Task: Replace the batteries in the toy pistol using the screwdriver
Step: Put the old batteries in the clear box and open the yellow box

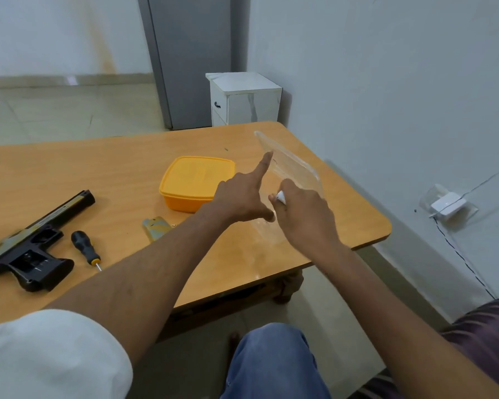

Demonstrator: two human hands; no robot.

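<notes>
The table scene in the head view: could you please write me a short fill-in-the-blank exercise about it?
1. The screwdriver lies on the table just right of the toy pistol, touched by ____ hand.
2. The closed container is ____ in colour.
3. The left hand tilts up a clear ____.
4. The right hand pinches something small and ____.

Answers: neither; yellow; lid; white

Your toy pistol [26,249] lies flat at the left edge of the frame, black with a worn gold slide, muzzle toward upper right, grip compartment open and dark. Your screwdriver [86,249] lies just right of it, apart, black handle up, tip toward you. The gold battery cover [155,227] lies right of that. A white battery [281,196] shows at your right fingertips, centre frame.
</notes>
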